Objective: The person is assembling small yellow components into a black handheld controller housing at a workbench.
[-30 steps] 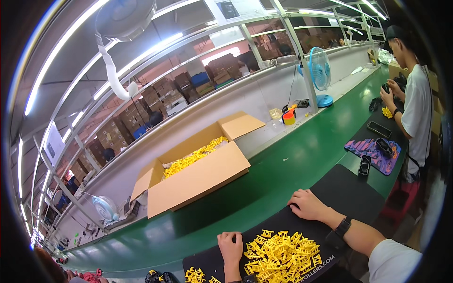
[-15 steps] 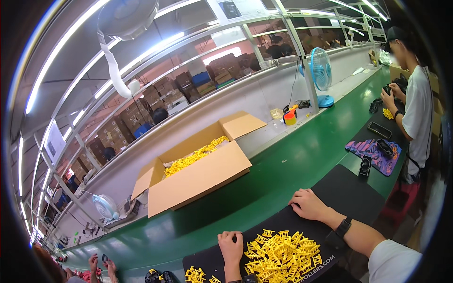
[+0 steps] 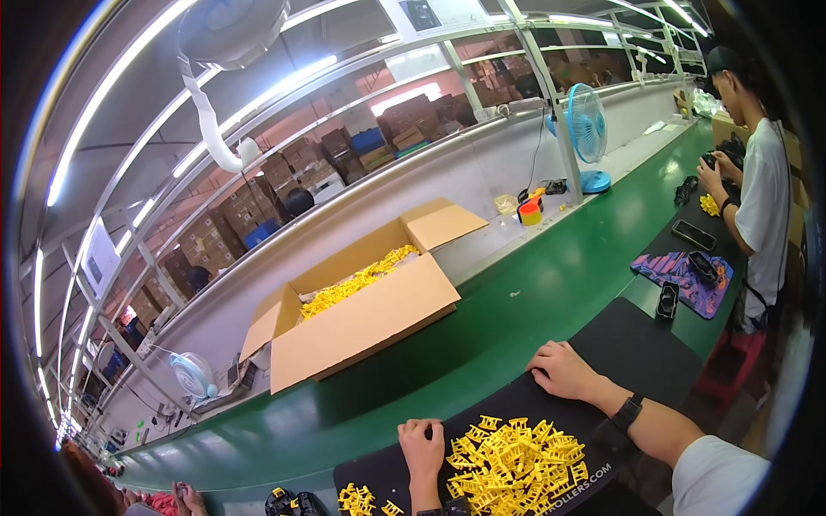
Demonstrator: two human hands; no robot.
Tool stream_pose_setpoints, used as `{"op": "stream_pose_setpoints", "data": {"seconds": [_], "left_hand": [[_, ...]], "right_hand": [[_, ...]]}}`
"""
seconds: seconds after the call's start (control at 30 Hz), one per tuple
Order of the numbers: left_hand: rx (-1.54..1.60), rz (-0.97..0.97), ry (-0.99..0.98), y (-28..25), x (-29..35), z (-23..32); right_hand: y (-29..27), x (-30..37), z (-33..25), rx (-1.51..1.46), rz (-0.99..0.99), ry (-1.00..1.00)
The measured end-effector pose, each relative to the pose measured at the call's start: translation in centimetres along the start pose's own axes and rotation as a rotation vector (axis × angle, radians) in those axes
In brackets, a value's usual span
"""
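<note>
A heap of small yellow plastic parts [image 3: 516, 464] lies on a black mat [image 3: 632, 344], between my two hands. My left hand [image 3: 422, 447] rests at the heap's left side, its fingers curled in. A small dark spot shows between finger and thumb, but whether it is a held thing or the mat I cannot make out. My right hand [image 3: 561, 371] lies on the mat's far edge, beyond the heap and to its right. Its fingers are bent under, and what they close on, if anything, is hidden. A smaller group of yellow parts [image 3: 355, 499] sits left of my left wrist.
An open cardboard box [image 3: 366, 331] of yellow parts stands across the green bench [image 3: 516, 297]. A co-worker [image 3: 761, 189] at the right handles a dark thing; another person's hands [image 3: 188, 497] show at lower left. Black parts [image 3: 292, 503] and a blue fan [image 3: 587, 129] stand about.
Both my hands stay where they were. At lower left the other person's hands have come together and lower. The co-worker at the right has shifted slightly.
</note>
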State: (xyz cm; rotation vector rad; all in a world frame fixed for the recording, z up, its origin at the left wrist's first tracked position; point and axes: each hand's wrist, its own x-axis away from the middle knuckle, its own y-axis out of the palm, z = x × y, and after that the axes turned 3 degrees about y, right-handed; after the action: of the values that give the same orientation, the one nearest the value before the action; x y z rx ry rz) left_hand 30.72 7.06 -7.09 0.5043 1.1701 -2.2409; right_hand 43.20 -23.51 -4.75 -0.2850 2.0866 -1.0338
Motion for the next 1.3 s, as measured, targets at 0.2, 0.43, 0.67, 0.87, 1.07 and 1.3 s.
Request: {"op": "stream_pose_setpoints", "data": {"seconds": [0.2, 0.43, 0.67, 0.87, 1.07, 1.3], "left_hand": [[0.012, 0.002, -0.003, 0.11, 0.11, -0.12], [0.018, -0.015, -0.023, 0.08, 0.41, 0.01], [0.014, -0.002, -0.009, 0.12, 0.22, -0.14], [0.001, 0.000, -0.003, 0.05, 0.19, -0.03], [0.006, -0.006, -0.002, 0.03, 0.21, -0.01], [0.019, -0.017, -0.007, 0.23, 0.36, -0.25]], "right_hand": [[0.00, 0.12, -0.16, -0.014, 0.016, 0.000], [0.17, 0.16, -0.14, -0.004, -0.012, 0.002], [0.08, 0.13, -0.10, -0.019, 0.006, 0.002], [0.09, 0.21, -0.05, -0.004, 0.008, -0.019], [0.25, 0.26, 0.01, 0.008, 0.015, -0.030], [-0.07, 0.12, -0.15, -0.005, 0.005, -0.013]]}}
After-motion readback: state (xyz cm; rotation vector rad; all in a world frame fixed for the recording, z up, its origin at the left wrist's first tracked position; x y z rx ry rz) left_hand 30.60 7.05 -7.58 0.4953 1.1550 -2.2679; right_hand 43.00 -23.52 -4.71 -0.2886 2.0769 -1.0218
